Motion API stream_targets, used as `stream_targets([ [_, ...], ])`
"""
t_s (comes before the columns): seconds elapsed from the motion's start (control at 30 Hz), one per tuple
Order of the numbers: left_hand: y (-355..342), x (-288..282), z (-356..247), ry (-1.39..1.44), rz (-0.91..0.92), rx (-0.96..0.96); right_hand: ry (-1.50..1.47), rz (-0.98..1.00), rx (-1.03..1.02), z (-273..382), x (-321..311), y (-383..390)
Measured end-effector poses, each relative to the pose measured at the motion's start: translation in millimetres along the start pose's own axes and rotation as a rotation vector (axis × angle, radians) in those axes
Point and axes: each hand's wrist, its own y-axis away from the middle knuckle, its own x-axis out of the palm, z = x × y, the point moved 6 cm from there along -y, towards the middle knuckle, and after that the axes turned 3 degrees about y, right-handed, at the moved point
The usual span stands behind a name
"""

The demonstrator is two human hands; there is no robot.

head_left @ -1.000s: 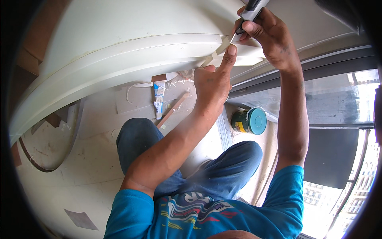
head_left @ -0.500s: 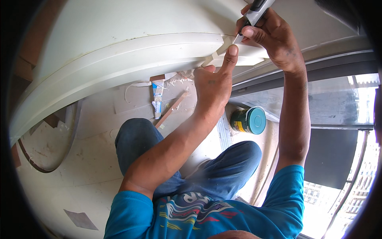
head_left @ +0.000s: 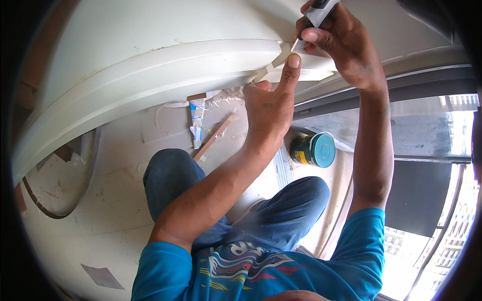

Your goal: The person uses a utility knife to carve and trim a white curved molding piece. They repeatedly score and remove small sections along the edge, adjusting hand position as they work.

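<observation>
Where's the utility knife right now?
Head view, near the top edge, right of centre: the utility knife is in the right hand, its blade close to the thumb of the left hand.

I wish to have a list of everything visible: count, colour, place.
Knife: 1, grey-black, right hand
Curved ledge: 1, white, upper left
Bucket: 1, green, floor, right of centre
Tube: 1, white-blue, floor, left of bucket
Stick: 1, brown, beside tube
Curved strip: 1, dark, floor, left
Scrap: 1, grey, floor, lower left
Window: 1, grey-framed, right
Shirt: 1, blue, worn
Jeans: 1 pair, blue, worn
Left hand: 1, bare, at ledge end
Right hand: 1, bare, around knife
</observation>
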Motion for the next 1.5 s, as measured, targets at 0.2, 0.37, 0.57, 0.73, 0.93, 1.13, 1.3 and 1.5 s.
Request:
stream_targets([
  [0.2,2,2,-7,0.06,0.037,0.033,-0.009,-0.02,0.008,-5,3,-6],
  [0.37,-1,0,0,0.017,0.003,0.023,-0.01,-0.019,-0.016,0,3,4],
  [0.57,2,0,-3,0.016,0.016,0.009,-0.001,-0.026,-0.025,2,5,7],
  [0.73,5,-1,-9,0.061,0.086,-0.024,-0.013,-0.038,-0.015,0,4,7],
  [0.93,7,2,-20,0.142,0.051,0.11,-0.031,-0.048,-0.006,-3,8,-3],
  [1.13,5,-1,-14,0.083,0.102,0.042,-0.019,-0.049,-0.018,3,5,8],
  [1.3,8,1,-19,0.134,0.105,0.042,-0.04,-0.067,-0.007,-1,7,3],
  [1.5,10,1,-23,0.118,0.14,0.024,-0.041,-0.073,-0.012,0,8,7],
])
